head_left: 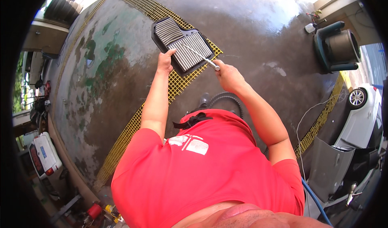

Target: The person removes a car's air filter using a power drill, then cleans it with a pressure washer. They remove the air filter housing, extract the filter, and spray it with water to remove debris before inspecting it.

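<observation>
My left hand [165, 61] grips the near-left edge of a panel air filter [189, 57], thumb on top of its black frame. The filter has greyish-white pleats and is held tilted out in front of me. In my closed right hand [231, 77] is a silver air blow gun [212, 63] with a long thin nozzle. That nozzle lies across the view of the pleats; whether it touches them I cannot tell. My right fingers mostly hide the gun's grip.
Yellow floor grating [178, 86] crosses the wet concrete beneath the filter. A ribbed black loop [232, 98] shows by my feet. At right stand a dark bin [337, 46] and a silver car [359, 125] with an open door; a blue hose [315, 199] runs nearby. A white car [45, 155] is far left.
</observation>
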Demonstrator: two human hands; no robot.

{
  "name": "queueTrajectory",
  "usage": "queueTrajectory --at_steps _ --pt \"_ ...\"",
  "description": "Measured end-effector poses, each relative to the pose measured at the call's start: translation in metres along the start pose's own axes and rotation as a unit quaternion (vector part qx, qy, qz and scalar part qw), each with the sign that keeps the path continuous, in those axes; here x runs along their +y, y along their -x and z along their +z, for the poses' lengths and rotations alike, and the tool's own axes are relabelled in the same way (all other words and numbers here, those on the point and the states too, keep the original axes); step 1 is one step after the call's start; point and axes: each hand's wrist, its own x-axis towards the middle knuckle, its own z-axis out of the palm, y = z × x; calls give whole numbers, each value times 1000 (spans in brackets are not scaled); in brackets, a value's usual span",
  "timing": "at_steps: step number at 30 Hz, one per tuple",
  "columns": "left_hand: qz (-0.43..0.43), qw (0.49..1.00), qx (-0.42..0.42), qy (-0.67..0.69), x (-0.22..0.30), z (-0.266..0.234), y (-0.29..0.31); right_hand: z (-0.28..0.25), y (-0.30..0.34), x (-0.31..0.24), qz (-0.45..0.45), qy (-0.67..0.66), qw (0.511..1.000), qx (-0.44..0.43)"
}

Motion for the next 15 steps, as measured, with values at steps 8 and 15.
queueTrajectory --at_steps 8,15 --pt "123 982 8 -142 -17 22 3 15 -5 -13 65 -2 997 48" --pt "188 955 76 -215 -35 15 -10 0 -9 -14 59 32 997 21"
